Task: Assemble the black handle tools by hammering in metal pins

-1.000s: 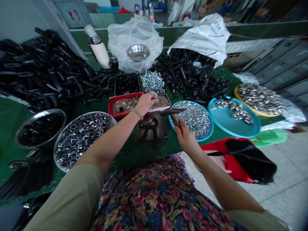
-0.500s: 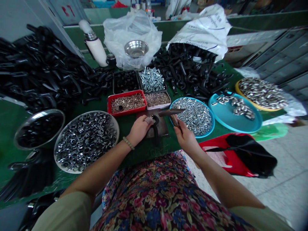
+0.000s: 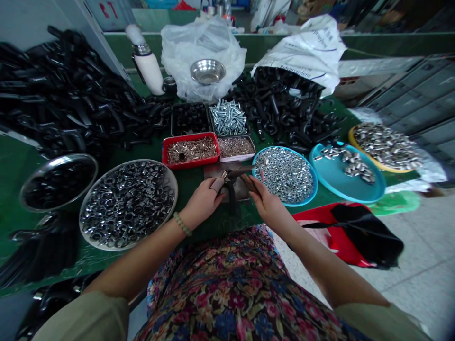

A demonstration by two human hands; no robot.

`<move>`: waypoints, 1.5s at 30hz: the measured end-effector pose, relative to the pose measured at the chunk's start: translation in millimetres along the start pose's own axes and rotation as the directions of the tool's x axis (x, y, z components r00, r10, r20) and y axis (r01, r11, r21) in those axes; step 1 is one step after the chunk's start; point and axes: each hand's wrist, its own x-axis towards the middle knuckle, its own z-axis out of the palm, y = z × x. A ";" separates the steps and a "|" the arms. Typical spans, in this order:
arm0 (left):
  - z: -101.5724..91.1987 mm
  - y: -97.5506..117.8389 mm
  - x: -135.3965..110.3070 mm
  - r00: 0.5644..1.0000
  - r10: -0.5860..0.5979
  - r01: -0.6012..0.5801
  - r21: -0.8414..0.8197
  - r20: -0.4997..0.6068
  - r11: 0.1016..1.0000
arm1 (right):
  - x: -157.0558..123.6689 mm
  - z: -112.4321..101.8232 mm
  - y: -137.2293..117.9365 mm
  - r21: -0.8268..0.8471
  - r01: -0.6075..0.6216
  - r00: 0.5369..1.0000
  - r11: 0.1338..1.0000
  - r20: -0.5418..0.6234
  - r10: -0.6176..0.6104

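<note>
My left hand (image 3: pixel 203 198) is closed around the upper end of a black curved plastic handle (image 3: pixel 232 201), where a small shiny metal piece (image 3: pixel 225 174) shows by the fingertips. The handle's straight part points toward me over a dark metal plate (image 3: pixel 243 192). In my closed right hand (image 3: pixel 270 206) is the wooden grip of a hammer (image 3: pixel 243 169). Its long dark head reaches left, over the curved end of the handle; whether they touch I cannot tell. My left fingers partly hide the curved end.
A red tray (image 3: pixel 192 150) of rivets and a tray of screws (image 3: pixel 228 118) stand beyond my hands. To the left is a bowl of metal rings (image 3: pixel 130 203). At right are a blue basin (image 3: pixel 284 176) of small metal parts and another blue basin (image 3: pixel 332 177). Black handles (image 3: pixel 71 94) are heaped behind.
The hammer and my right hand have moved left, bringing the head over the handle's curved end. My left fingers have shifted at that end, and the view has tilted slightly.
</note>
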 end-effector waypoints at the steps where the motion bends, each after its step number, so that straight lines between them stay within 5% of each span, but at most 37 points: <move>1: -1.3 1.7 -8.3 0.999 -0.033 0.033 -0.006 -0.027 0.999 | 0.6 -0.7 -3.7 -0.005 0.020 1.000 1.000 0.002 -0.020; 7: 6.4 8.7 -38.2 0.996 -0.085 0.083 0.037 0.038 0.996 | 7.0 -6.6 -16.6 -0.205 0.002 0.972 0.979 0.229 0.046; 11: 11.2 13.1 -39.6 0.997 -0.078 0.077 0.027 0.028 0.997 | 8.1 -4.7 -21.4 -0.230 0.036 0.986 0.972 0.169 0.004; 14: -2.1 5.5 -35.5 0.995 -0.080 0.081 -0.016 0.054 0.997 | 7.0 -4.2 -12.6 -0.339 0.016 0.964 0.941 0.256 0.076; 16: -20.9 -12.9 -23.8 0.993 -0.119 0.120 -0.050 0.010 0.992 | 4.6 -11.3 5.0 -0.402 -0.036 0.974 0.915 0.191 0.122; 20: -61.2 -75.7 21.4 0.943 -0.266 0.281 0.055 -0.198 0.958 | -2.0 -41.8 64.7 -0.591 -0.279 0.960 0.757 -0.191 0.205; 24: -72.1 -123.9 58.4 0.964 -0.264 0.259 0.144 0.014 0.955 | -3.3 -60.2 108.4 -0.741 -0.353 0.935 0.571 -0.254 0.249; 28: -69.0 -130.8 64.9 0.966 -0.257 0.252 0.113 0.025 0.961 | 2.3 -36.9 74.1 -0.788 -0.289 0.957 0.544 -0.261 0.130; 32: -75.4 -114.4 55.3 0.919 -0.379 0.386 0.055 -0.106 0.921 | 24.9 15.7 2.3 -0.638 -0.058 0.993 0.768 0.043 0.110; 34: -76.5 -98.9 45.3 0.874 -0.456 0.428 -0.179 -0.166 0.886 | 38.8 37.1 -17.2 -0.533 -0.059 0.986 0.844 0.100 0.132; 36: -72.0 -79.4 31.4 0.847 -0.514 0.363 -0.558 -0.137 0.746 | 48.8 47.9 -20.6 -0.361 -0.139 0.978 0.922 0.096 0.185; 38: -62.0 -58.2 16.1 0.831 -0.556 0.265 -0.860 -0.026 0.436 | 51.8 48.8 -14.2 -0.007 -0.270 0.950 0.963 0.160 0.268; 39: -55.7 -47.8 9.3 0.822 -0.567 0.235 -0.937 0.049 0.259 | 50.4 46.8 -10.1 0.222 -0.342 0.928 0.913 0.235 0.290; 42: -38.2 -21.1 -2.4 0.807 -0.541 0.189 -0.972 0.236 -0.142 | 38.6 38.1 -4.1 0.734 -0.477 0.876 0.483 0.440 0.197; 45: -29.9 -4.1 -1.4 0.843 -0.436 0.172 -0.926 0.315 -0.337 | 25.6 32.9 -9.0 0.864 -0.479 0.878 0.158 0.466 0.111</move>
